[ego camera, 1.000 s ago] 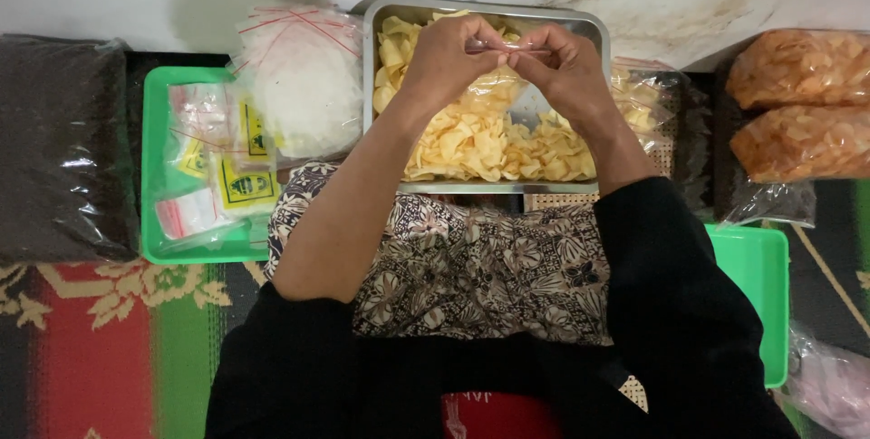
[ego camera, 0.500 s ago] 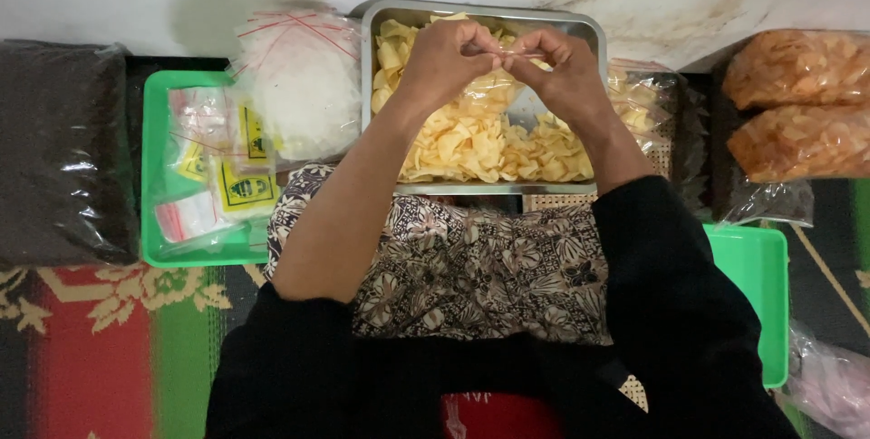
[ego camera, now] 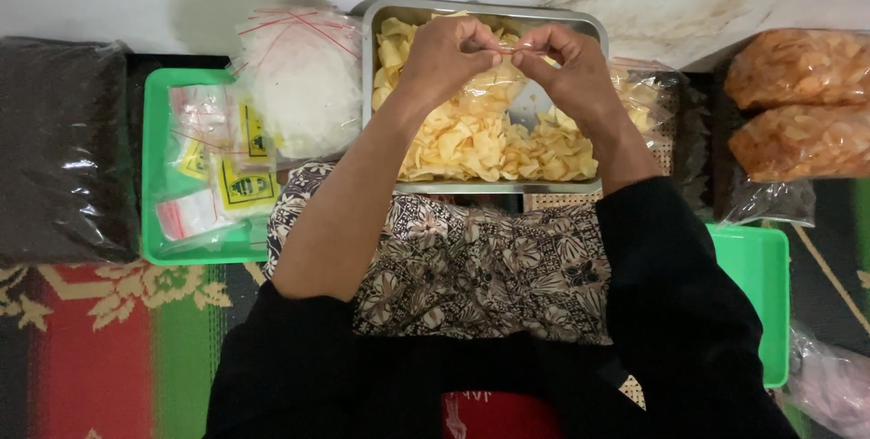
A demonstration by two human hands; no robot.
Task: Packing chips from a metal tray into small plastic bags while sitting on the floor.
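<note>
Both hands are raised over a rectangular metal tray (ego camera: 390, 15) filled with pale yellow chips (ego camera: 471, 144). My left hand (ego camera: 446, 54) and my right hand (ego camera: 569, 69) pinch the top edge of a small clear plastic bag (ego camera: 497, 87) between their fingertips. The bag hangs between the hands just above the chips and seems to hold a few of them. My hands hide how its mouth stands. A bare patch of the tray's floor shows under my right hand.
A green tray (ego camera: 156, 176) at left holds small clear packets and yellow labels (ego camera: 245, 187). A bundle of clear bags (ego camera: 304, 86) lies beside it, a dark bag (ego camera: 54, 149) further left. Filled orange chip bags (ego camera: 797, 104) and another green tray (ego camera: 761, 294) are at right.
Both hands stay over the tray on the bag's top edge. Only the fingertips have shifted slightly along it.
</note>
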